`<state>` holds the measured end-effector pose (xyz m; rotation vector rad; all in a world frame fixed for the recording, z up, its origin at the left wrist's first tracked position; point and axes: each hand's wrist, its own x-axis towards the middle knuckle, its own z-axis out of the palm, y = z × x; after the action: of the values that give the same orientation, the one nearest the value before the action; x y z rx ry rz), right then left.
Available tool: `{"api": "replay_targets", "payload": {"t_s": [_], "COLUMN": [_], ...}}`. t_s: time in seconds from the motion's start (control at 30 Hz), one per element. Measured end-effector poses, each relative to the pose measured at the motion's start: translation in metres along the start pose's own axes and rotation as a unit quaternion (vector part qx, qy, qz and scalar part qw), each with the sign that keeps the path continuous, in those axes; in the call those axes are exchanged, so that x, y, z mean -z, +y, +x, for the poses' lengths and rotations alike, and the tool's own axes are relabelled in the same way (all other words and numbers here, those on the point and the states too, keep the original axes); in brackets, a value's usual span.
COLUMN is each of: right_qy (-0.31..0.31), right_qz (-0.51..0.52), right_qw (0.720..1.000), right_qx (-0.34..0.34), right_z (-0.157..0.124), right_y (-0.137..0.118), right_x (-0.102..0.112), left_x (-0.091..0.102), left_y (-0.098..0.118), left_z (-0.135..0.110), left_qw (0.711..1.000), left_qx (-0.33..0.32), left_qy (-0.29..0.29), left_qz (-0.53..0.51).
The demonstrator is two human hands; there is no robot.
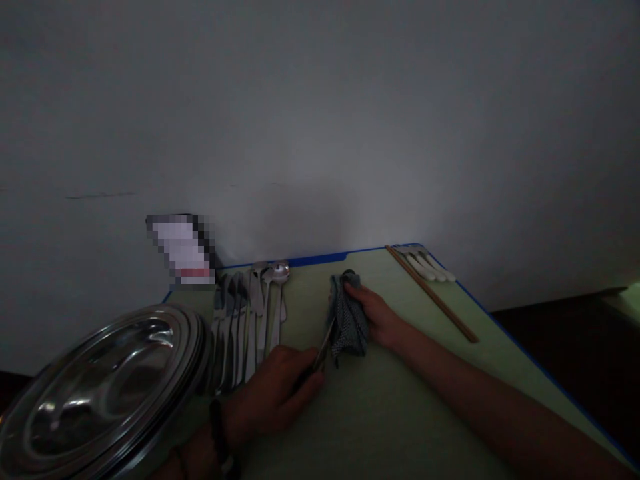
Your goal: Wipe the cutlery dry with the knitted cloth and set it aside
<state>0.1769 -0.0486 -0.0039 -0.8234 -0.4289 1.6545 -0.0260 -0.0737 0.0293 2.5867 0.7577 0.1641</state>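
Note:
My left hand point(277, 393) is closed around the handle of a metal utensil point(324, 348) at the middle of the table. Its far end is wrapped in a grey-blue checked cloth point(348, 320). My right hand point(383, 319) grips that cloth from the right, fingers folded over it. The utensil's head is hidden inside the cloth, so I cannot tell what kind it is.
A row of several spoons and other cutlery point(250, 313) lies left of the cloth. A stack of steel plates point(100, 393) sits at the near left. Wooden chopsticks point(433, 295) and white-handled cutlery point(430, 264) lie at the far right of the green, blue-edged table point(400, 413), which meets a wall.

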Motion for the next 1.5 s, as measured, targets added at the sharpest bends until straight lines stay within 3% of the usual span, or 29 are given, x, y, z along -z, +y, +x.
{"api": "replay_targets", "payload": {"t_s": [0.2, 0.4, 0.6, 0.7, 0.77, 0.83, 0.93, 1.1, 1.23, 1.4, 1.5], "right_qy": [-0.012, -0.094, -0.102, -0.104, -0.12, -0.15, -0.208, -0.311, -0.342, -0.378, -0.368], "right_qz": [0.002, -0.024, -0.036, -0.087, -0.156, -0.231, -0.352, -0.521, -0.598, -0.64, -0.649], "right_qw": [1.0, 0.994, 0.993, 0.99, 0.979, 0.959, 0.912, 0.794, 0.723, 0.669, 0.666], "right_qx": [-0.025, -0.05, -0.04, -0.033, -0.057, -0.072, -0.027, 0.024, 0.045, 0.022, -0.021], "right_z": [-0.001, -0.005, -0.006, -0.007, -0.009, -0.011, -0.014, -0.018, -0.02, -0.025, -0.028], "right_y": [-0.004, -0.001, -0.001, 0.0, 0.0, -0.001, -0.004, -0.012, -0.016, -0.032, -0.048], "right_x": [0.0, -0.002, -0.003, -0.002, -0.002, -0.002, -0.004, -0.013, -0.017, -0.015, -0.009], "left_x": [-0.005, -0.014, -0.011, -0.006, -0.004, -0.005, -0.009, -0.008, -0.008, -0.015, -0.016], "left_y": [0.0, -0.005, -0.003, -0.003, -0.004, -0.006, -0.01, -0.01, -0.008, -0.002, -0.001], "left_z": [0.002, 0.008, 0.005, 0.004, 0.003, 0.004, 0.007, 0.014, 0.015, 0.013, 0.013], "left_qw": [0.998, 1.0, 0.999, 0.988, 0.965, 0.934, 0.906, 0.927, 0.941, 0.945, 0.939], "left_qx": [-0.021, 0.007, 0.012, 0.038, 0.073, 0.109, 0.132, 0.165, 0.161, 0.142, 0.133], "left_qy": [0.005, 0.002, 0.012, 0.066, 0.122, 0.166, 0.193, 0.218, 0.186, 0.171, 0.198], "left_qz": [0.06, 0.012, -0.033, -0.134, -0.219, -0.296, -0.353, -0.257, -0.232, -0.24, -0.246]}}
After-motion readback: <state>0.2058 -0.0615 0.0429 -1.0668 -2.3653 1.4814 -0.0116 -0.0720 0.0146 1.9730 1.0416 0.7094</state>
